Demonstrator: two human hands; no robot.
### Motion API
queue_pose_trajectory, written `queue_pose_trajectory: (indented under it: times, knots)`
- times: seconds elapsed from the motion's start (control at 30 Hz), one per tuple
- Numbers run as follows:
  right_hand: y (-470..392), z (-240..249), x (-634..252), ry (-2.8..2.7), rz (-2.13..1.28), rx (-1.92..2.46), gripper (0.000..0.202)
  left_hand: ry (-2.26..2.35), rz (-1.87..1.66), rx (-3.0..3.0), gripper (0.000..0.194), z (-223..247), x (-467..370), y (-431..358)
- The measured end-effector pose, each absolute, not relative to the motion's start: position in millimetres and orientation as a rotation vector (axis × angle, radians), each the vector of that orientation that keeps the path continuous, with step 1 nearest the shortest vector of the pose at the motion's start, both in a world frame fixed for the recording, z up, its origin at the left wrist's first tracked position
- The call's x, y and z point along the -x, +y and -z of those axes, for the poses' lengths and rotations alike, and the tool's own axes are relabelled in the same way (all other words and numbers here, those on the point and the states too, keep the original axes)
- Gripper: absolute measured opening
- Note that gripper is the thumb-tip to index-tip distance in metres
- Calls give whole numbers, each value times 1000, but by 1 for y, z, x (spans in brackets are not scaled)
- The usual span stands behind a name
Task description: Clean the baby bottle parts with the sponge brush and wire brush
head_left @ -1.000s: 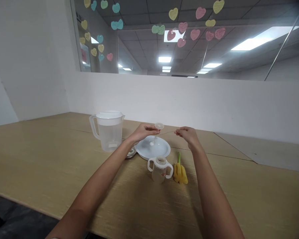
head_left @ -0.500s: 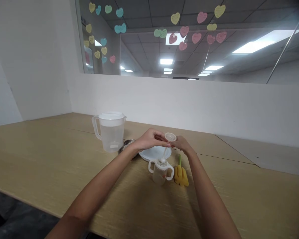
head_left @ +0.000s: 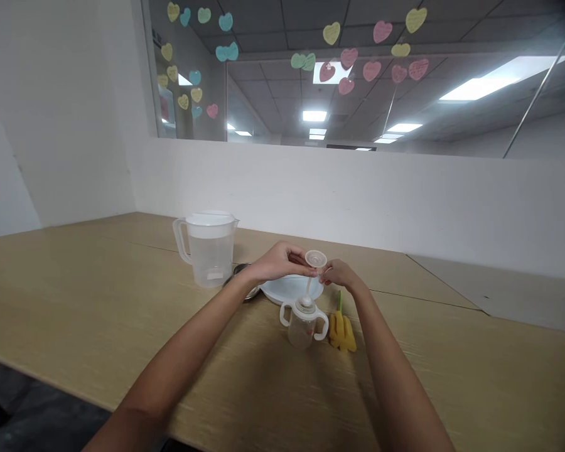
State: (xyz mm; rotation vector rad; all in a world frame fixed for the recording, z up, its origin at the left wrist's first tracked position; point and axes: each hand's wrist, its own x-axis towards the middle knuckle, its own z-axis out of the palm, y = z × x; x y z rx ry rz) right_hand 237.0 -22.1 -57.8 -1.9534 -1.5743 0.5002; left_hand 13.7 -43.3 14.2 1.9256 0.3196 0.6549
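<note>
With your left hand (head_left: 287,260) pinching the clear lid (head_left: 316,258) and your right hand (head_left: 341,274) closed on I cannot tell what, tilting could snag the straw (head_left: 308,287) on the near cup (head_left: 301,329).

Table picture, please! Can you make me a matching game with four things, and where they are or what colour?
1. pitcher
2. two-handled cup
3. clear disc with a straw
4. thing with a green stem

A. yellow
B. held up in the left hand
C. farthest left of these four
D. standing in front of the plate

Pairs: 1-C, 2-D, 3-B, 4-A
</note>
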Motion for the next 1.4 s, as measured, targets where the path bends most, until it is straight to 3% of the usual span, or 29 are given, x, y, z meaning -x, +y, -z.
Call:
queue_pose_trajectory:
  times: [0.9, 1.4]
  knots:
    - [-21, 62, -241, -1681, -351, 2181, 16, 273, -146, -2356, 32, 19, -18, -6]
    - [-23, 61, -240, -1676, -374, 2168, 16, 210, -1, -2344, 36, 8, -12, -9]
